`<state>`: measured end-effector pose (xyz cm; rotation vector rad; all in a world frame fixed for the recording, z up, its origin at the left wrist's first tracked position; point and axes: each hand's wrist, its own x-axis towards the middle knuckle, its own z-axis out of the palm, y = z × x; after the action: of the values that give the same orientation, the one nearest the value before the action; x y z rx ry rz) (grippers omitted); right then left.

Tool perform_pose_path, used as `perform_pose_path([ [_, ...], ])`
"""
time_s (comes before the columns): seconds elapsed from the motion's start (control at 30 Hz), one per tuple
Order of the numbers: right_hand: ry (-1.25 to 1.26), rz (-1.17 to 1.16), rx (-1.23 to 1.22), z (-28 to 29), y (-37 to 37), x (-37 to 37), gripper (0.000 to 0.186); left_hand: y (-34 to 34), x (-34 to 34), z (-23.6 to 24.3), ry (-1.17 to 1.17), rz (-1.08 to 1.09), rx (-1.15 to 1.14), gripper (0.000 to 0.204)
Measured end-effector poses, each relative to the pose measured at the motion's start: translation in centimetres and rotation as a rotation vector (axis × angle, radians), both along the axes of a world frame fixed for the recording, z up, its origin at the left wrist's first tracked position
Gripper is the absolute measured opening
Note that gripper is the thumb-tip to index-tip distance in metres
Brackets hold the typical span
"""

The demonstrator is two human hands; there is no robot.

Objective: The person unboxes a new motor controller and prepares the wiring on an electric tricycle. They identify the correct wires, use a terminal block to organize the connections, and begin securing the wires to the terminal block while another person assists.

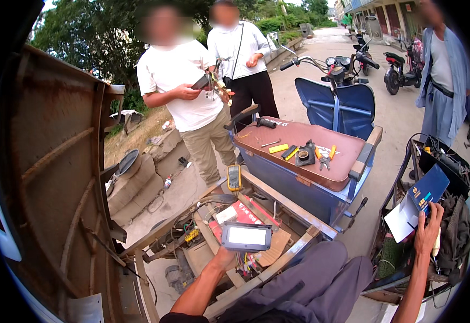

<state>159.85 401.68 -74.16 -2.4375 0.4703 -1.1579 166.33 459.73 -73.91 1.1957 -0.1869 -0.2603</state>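
My left hand (222, 259) holds a grey-black rectangular electronic unit (246, 237) with a white label, over the open frame (316, 229) of a cart. Coloured wires and connectors hang under the unit, beside a piece of cardboard (278, 247) and a red battery-like box (246, 212). My right hand (428, 225) grips a dark blue folded card or booklet (426, 187) with a white inner side (399, 223), above a black basket of bags and gear (453, 245). A yellow multimeter (234, 177) rests at the frame's back rail.
A raised rusty panel (52, 183) fills the left. A brown padded seat (299, 137) holds pliers (325, 159) and small parts. A person (176, 94) holding a wired device, another person (235, 59) and a third (442, 81) stand around. Scooters (394, 75) are parked behind.
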Motion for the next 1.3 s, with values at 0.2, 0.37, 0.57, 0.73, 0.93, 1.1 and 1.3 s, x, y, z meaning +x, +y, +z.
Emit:
perform_pose_path([
  [0.2, 0.008, -0.003, 0.030, 0.0, -0.4, 0.0, 0.040, 0.8, 0.9, -2.7, 0.058, 0.004, -0.067, 0.050],
  [0.37, 0.014, -0.001, -0.001, 0.1, -0.5, -0.1, 0.039, 3.0, 2.0, -5.6, 0.181, -0.019, -0.026, 0.048],
  [0.57, 0.051, -0.015, -0.019, -0.7, -1.3, -0.6, 0.040, 5.9, 3.3, -8.0, 0.403, -0.204, -0.132, 0.049],
  [0.73, 0.119, -0.060, -0.047, 0.3, -0.6, -1.4, 0.044, 7.6, 5.3, -10.7, 0.463, -0.305, -0.285, 0.056],
  [0.93, 0.014, -0.126, -0.311, 0.9, -0.3, -2.3, 0.049, 9.5, 7.2, -14.8, 0.550, -0.469, -0.481, 0.063],
  [1.1, -0.063, 0.099, -0.392, 5.8, 8.4, -4.3, 0.056, 6.2, 7.4, -13.6, 0.632, -0.508, -0.565, 0.063],
  [1.3, 0.137, 0.766, 0.248, 6.2, 26.3, 4.6, 0.109, 5.2, 7.5, -12.9, 0.687, -0.631, -0.557, 0.060],
])
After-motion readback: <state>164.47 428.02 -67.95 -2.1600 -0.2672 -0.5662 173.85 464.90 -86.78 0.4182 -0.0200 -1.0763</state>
